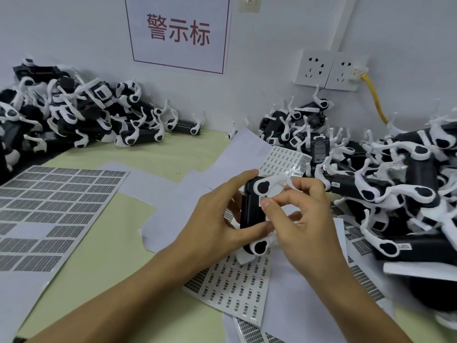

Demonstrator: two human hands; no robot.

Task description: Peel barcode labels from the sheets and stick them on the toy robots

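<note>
Label sheets (232, 290): on the desk (99, 263) at 6 o'clock, under the hands.
Left hand (215, 216): fingers curled round the black toy robot (252, 209), centre.
Right hand (301, 219): fingertips pressing a barcode label (262, 200) onto it.
Robot piles (395, 174): 10 and 2 o'clock.

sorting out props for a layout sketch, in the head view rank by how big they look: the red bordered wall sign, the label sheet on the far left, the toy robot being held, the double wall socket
1. Label sheet on the far left, though it lies nearer the camera.
2. Red-bordered wall sign, partly cut off at the top.
3. Double wall socket and held toy robot: they look alike, and hands hide part of the robot.
</note>
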